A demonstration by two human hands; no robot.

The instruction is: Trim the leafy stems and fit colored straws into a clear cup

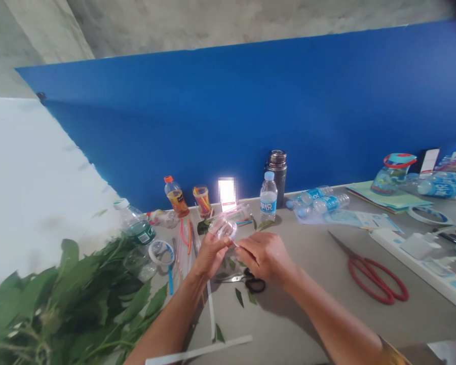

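Observation:
My left hand is closed around a clear plastic piece that looks like part of a cut bottle. Close beside it, my right hand pinches a thin, pale strip at the near edge of the plastic; most of the strip is hidden by the fingers. Below the hands lie black-handled scissors, partly covered by my right hand. Cut green leaf pieces are scattered around them. A long white strip runs along the table toward me, and another white strip crosses near the front.
Leafy branches fill the left side. Behind stand an orange-capped bottle, a cup of colored sticks, a lit phone, a water bottle and a dark thermos. Red-handled scissors and a power strip lie right.

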